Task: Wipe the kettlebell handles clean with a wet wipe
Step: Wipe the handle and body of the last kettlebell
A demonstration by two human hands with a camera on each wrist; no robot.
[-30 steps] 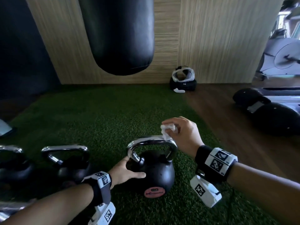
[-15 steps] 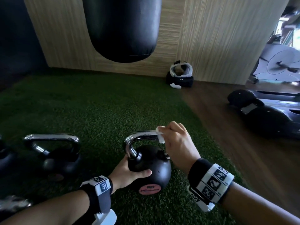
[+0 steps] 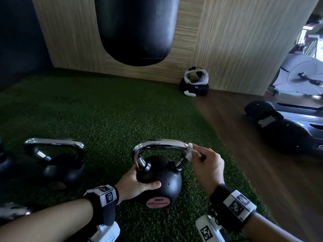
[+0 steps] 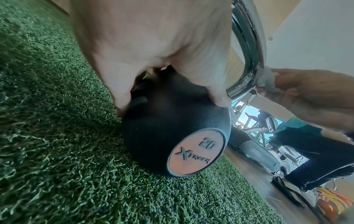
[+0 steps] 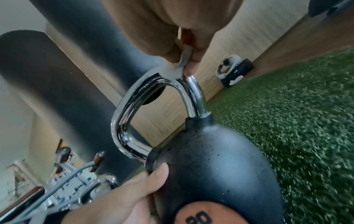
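Pinching the wet wipe (image 3: 189, 152) against the handle (image 3: 160, 144)'s right bend, the right hand (image 3: 207, 169) was mid-wipe while the left hand (image 3: 138, 183) gripped the kettlebell (image 3: 162, 180), and the next stroke probably called for firm pressure.

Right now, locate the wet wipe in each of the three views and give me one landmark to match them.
Head: the wet wipe sits right of centre, pinched by the right hand against the handle's right bend.
Left wrist: wipe at the right edge, against the chrome.
Right wrist: wipe upper centre, under the fingertips.
Shared landmark: the chrome handle of the kettlebell.
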